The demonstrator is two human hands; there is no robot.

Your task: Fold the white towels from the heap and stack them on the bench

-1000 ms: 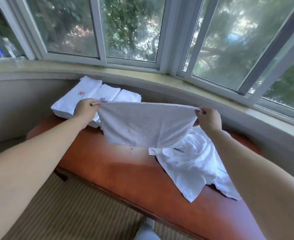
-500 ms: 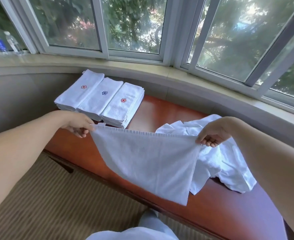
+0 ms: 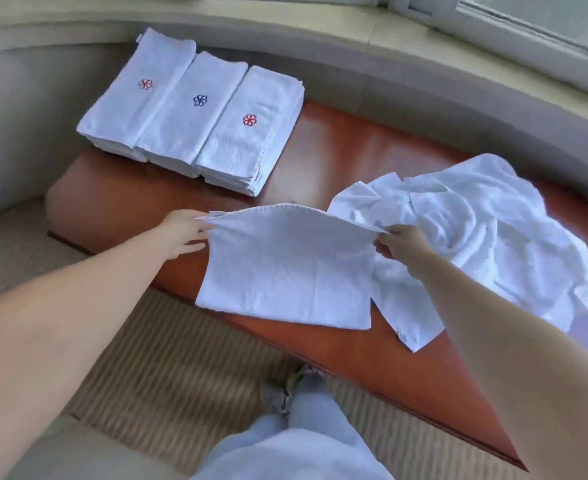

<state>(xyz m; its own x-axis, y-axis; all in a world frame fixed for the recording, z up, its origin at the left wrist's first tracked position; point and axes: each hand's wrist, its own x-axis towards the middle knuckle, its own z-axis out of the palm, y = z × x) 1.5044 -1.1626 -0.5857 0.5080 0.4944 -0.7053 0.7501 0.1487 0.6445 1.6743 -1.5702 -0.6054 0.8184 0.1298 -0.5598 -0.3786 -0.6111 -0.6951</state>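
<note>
Left hand [image 3: 181, 233] and right hand [image 3: 401, 244] each pinch top corner of white towel [image 3: 285, 268] at frame centre — held taut between them, likely to square edges before next fold. Left fingers [image 3: 199, 245] partly spread below corner; right fingers curled round it. Lower towel edge drapes past front of surface [image 3: 337, 140]. Unfolded heap [image 3: 476, 230] at centre right, touching held towel — near for next pick. Three folded stacks [image 3: 195, 116] side by side upper left, well apart from heap, so finished work stays separate.
</note>
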